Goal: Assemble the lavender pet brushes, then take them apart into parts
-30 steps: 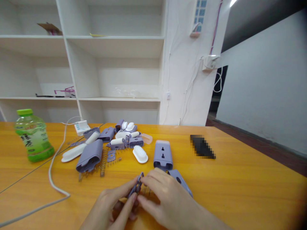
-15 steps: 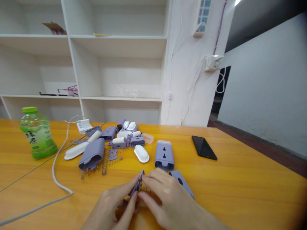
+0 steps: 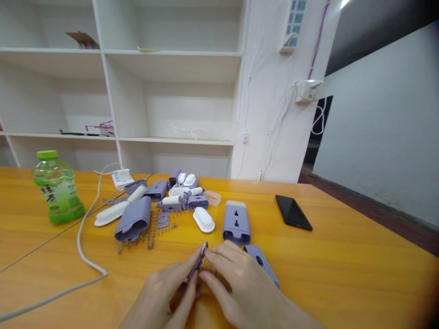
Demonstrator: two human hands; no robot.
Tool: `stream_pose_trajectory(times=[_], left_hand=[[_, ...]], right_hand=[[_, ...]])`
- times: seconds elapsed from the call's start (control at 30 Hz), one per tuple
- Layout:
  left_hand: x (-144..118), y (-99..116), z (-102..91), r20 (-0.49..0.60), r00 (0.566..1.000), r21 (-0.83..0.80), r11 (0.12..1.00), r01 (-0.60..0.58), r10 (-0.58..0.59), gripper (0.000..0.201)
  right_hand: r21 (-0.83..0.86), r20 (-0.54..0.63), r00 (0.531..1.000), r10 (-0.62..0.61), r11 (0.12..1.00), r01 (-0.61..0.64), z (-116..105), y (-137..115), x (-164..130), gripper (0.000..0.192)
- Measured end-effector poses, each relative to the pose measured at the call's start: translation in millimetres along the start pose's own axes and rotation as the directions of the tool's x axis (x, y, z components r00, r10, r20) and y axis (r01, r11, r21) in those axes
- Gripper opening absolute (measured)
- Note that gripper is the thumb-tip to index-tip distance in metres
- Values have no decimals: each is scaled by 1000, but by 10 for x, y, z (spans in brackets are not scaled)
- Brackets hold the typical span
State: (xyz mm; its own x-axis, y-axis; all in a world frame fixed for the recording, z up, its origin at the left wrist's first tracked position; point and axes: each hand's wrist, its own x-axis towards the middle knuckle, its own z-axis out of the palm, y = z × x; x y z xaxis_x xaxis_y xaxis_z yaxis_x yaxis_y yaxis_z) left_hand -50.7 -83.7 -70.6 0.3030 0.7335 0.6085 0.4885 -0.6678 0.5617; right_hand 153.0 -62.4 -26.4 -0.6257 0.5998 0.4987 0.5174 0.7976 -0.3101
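Observation:
In front of me, low in the head view, my left hand [image 3: 166, 292] pinches a thin purple plastic piece [image 3: 198, 262], which stands on edge between thumb and fingers. My right hand [image 3: 236, 278] is closed against the other side of that piece, its fingertips at the upper end and its thumb lower down. Thin coil springs [image 3: 210, 267] show partly between the right fingers and thumb. Beyond the right hand lies a purple housing [image 3: 261, 262], partly covered by it. Another purple housing [image 3: 236, 220] with two cut-outs lies just behind. A white oval brush-like part [image 3: 204, 220] rests nearby.
To the left, purple shells [image 3: 133, 219], a white handle [image 3: 111, 213] and loose springs [image 3: 151, 235] lie in a pile. A green bottle [image 3: 58, 192] and a white cable [image 3: 82, 256] are farther left. A black phone [image 3: 293, 212] lies right. White shelves [image 3: 174, 142] stand behind.
The whole view has shifted slightly, with things appearing a little farther right. Both hands stay on the thin purple piece, with only slight finger movement.

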Motion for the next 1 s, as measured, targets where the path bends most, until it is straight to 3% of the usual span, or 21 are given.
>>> stream_pose_trajectory(times=[0.27, 0.53, 0.77, 1.0], left_hand=[[40, 107, -53, -6, 1000, 31, 999, -26, 27, 48], [34, 47, -29, -2, 1000, 118, 993, -28, 29, 47], [37, 50, -13, -62, 990, 137, 982, 133, -125, 36], [44, 80, -12, -101, 981, 49, 985, 168, -163, 28]], right_hand=[[-4, -35, 999, -33, 999, 33, 16, 8, -6, 9], [-59, -58, 993, -103, 993, 99, 35, 5, -3, 7], [-80, -82, 982, -170, 983, 164, 92, 7, -14, 15], [-197, -92, 984, -155, 971, 134, 102, -71, 1, 7]])
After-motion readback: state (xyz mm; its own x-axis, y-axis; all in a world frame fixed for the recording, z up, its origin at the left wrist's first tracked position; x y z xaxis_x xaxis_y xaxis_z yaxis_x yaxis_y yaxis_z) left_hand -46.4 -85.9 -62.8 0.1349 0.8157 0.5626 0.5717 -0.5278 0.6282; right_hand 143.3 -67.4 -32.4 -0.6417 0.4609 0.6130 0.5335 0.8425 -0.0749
